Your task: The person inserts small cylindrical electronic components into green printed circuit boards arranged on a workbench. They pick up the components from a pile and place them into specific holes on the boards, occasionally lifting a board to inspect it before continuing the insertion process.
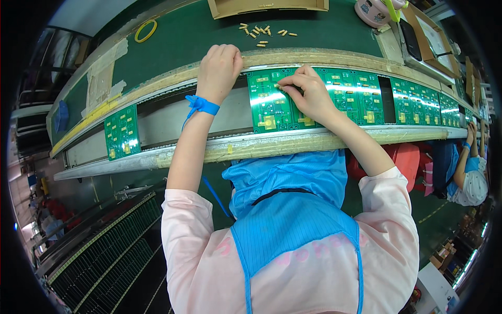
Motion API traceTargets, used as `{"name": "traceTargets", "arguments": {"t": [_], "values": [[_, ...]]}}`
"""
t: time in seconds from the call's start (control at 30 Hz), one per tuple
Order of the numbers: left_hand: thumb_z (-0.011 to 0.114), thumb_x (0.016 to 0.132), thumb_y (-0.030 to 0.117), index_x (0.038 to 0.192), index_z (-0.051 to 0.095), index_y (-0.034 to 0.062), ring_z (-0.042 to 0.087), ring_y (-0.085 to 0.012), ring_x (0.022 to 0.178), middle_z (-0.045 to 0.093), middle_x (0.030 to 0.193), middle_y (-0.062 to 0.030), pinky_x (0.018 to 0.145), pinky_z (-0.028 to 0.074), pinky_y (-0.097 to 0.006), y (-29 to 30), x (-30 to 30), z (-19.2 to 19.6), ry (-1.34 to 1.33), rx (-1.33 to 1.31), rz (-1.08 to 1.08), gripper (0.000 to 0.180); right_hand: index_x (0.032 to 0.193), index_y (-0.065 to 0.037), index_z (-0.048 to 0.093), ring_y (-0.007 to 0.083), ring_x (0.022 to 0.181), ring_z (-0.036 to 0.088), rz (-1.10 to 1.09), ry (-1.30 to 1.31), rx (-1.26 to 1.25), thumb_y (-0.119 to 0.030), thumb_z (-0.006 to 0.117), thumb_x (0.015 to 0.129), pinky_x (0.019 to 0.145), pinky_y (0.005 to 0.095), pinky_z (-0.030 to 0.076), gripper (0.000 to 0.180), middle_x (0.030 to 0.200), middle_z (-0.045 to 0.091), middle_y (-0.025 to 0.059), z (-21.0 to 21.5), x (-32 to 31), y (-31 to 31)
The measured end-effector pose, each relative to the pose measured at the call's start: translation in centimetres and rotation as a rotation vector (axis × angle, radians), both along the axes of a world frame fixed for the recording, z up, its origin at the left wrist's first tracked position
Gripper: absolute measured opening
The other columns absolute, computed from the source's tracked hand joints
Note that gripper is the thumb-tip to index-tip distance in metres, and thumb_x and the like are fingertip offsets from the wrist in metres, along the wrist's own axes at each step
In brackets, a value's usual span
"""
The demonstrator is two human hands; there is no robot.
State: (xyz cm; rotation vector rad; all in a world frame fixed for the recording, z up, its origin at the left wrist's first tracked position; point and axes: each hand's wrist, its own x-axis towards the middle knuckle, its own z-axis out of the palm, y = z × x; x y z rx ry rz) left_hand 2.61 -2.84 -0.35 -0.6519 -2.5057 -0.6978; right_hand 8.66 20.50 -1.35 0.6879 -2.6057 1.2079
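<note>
My right hand is closed in a pinch over a green circuit board on the conveyor. Between thumb and forefinger, at the board's surface, is a small pale electronic component, partly covered by the fingertips. My left hand is curled into a fist above the far rail, left of that board; whatever it may hold is hidden. A blue wrist strap circles my left wrist. Beyond the rail, several small tan cylindrical components lie loose on the green bench top.
Further circuit boards line the conveyor to the right, and a single board sits at left. The near rail runs before my body. Behind are a yellow tape ring, cardboard box and pink container. Another person works at far right.
</note>
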Motion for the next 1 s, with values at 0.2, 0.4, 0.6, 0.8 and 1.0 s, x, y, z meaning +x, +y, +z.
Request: {"name": "traceTargets", "arguments": {"t": [0.2, 0.4, 0.6, 0.8, 1.0], "values": [[0.066, 0.083, 0.012, 0.086, 0.061, 0.0061, 0.056, -0.0284, 0.083, 0.059, 0.086, -0.0082, 0.072, 0.049, -0.041, -0.3, -1.5, -1.4, 0.080, -0.157, 0.156, 0.008, 0.094, -0.006, 0.072, 0.0211, 0.079, 0.055, 0.014, 0.037, 0.005, -0.004, 0.070, 0.080, 0.064, 0.0312, 0.045, 0.014, 0.081, 0.057, 0.0086, 0.4, 0.2, 0.1], [0.067, 0.083, 0.010, 0.097, 0.068, 0.0044, 0.058, -0.0289, 0.090, 0.063, 0.094, -0.0091, 0.080, 0.048, -0.039, -1.1, -1.5, -1.1, 0.050, -0.031, 0.006, 0.016, 0.093, -0.007, 0.073, 0.0216, 0.081, 0.055, 0.019, 0.070, 0.016, -0.005, 0.071, 0.079, 0.066, 0.0307, 0.045, 0.015, 0.081, 0.057, 0.0084, 0.1, 0.1, 0.0], [0.066, 0.082, 0.009, 0.092, 0.071, 0.0030, 0.059, -0.0300, 0.089, 0.064, 0.090, -0.0110, 0.081, 0.048, -0.039, -1.6, -2.3, -0.7, -0.136, -0.090, -0.010, 0.013, 0.088, -0.010, 0.073, 0.0235, 0.086, 0.057, 0.057, 0.195, 0.104, -0.009, 0.074, 0.074, 0.078, 0.0375, 0.045, 0.014, 0.080, 0.063, 0.0050, 0.4, 0.3, -0.4], [0.066, 0.083, 0.008, 0.100, 0.069, 0.0028, 0.061, -0.0297, 0.085, 0.062, 0.095, -0.0119, 0.078, 0.050, -0.037, -1.6, -2.3, -0.5, -0.110, -0.060, -0.026, 0.018, 0.085, -0.009, 0.072, 0.0227, 0.089, 0.057, 0.061, 0.278, 0.142, -0.009, 0.074, 0.073, 0.078, 0.0371, 0.044, 0.012, 0.082, 0.064, 0.0025, 0.1, 0.5, -0.6], [0.069, 0.081, 0.009, 0.108, 0.068, 0.0034, 0.062, -0.0292, 0.087, 0.061, 0.105, -0.0115, 0.079, 0.051, -0.035, -1.8, -2.5, -0.9, -0.209, 0.096, 0.016, 0.028, 0.083, -0.008, 0.069, 0.0220, 0.089, 0.056, 0.081, 0.284, 0.194, -0.007, 0.072, 0.073, 0.079, 0.0363, 0.043, 0.011, 0.083, 0.063, 0.0017, 0.1, 0.6, -0.5]]}}
